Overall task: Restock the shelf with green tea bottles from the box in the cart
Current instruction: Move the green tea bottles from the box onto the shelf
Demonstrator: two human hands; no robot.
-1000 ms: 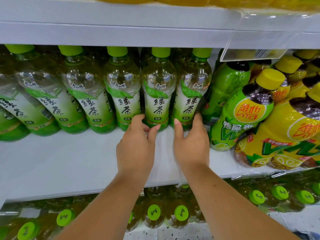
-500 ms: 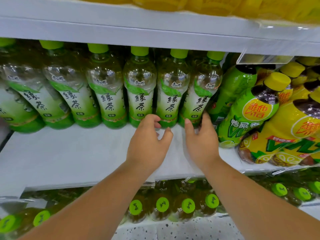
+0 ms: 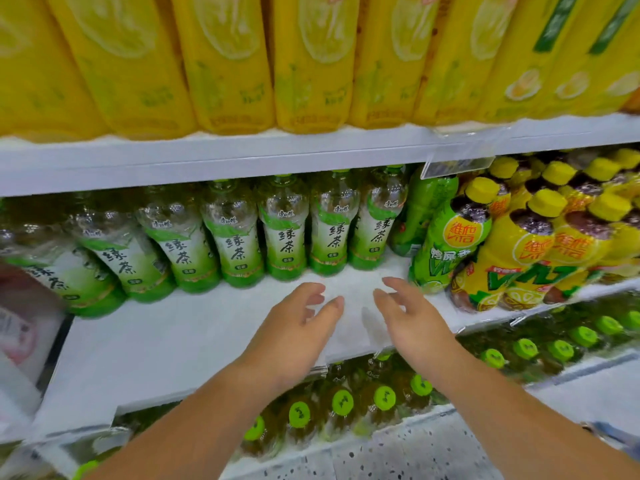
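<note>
Left hand (image 3: 294, 330) and right hand (image 3: 410, 320) hover loosely splayed, holding nothing, near the green tea bottles (image 3: 287, 233).

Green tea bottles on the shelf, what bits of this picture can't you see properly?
Head view:
- Green tea bottles: caps mostly hidden behind the upper shelf edge; the front row hides anything behind it.
- Pink object: cut off by the left edge and blurred, so I cannot tell what it is.
- Price tag holder: too blurred to read.
- Box and cart: outside the frame.
</note>
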